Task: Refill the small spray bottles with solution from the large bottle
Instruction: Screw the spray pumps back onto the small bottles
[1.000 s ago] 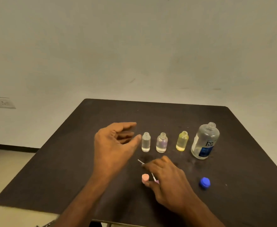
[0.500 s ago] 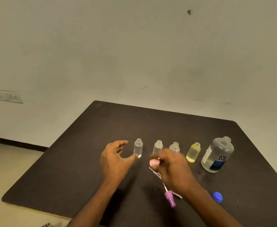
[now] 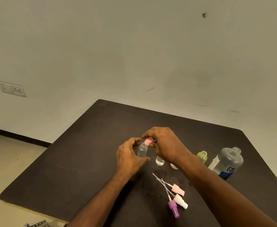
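My left hand (image 3: 129, 156) curls round a small clear bottle (image 3: 142, 151) standing at the left end of the row. My right hand (image 3: 164, 143) pinches a pink spray head (image 3: 148, 142) just above that bottle's open neck. Behind my right wrist stand two more small clear bottles (image 3: 159, 161), partly hidden, and a yellow one (image 3: 202, 156). The large clear bottle (image 3: 226, 163) with a blue label stands uncapped at the right.
Three loose spray heads lie near the front of the dark table (image 3: 78, 153): a pink one (image 3: 177, 190), a white one (image 3: 181, 201) and a purple one (image 3: 173, 208). A wall socket (image 3: 13, 89) is at the left. The table's front edge is close.
My right hand lifted the pink spray head from the table and carried it left over the leftmost bottle. My left hand closed round that bottle. The camera view shifted.
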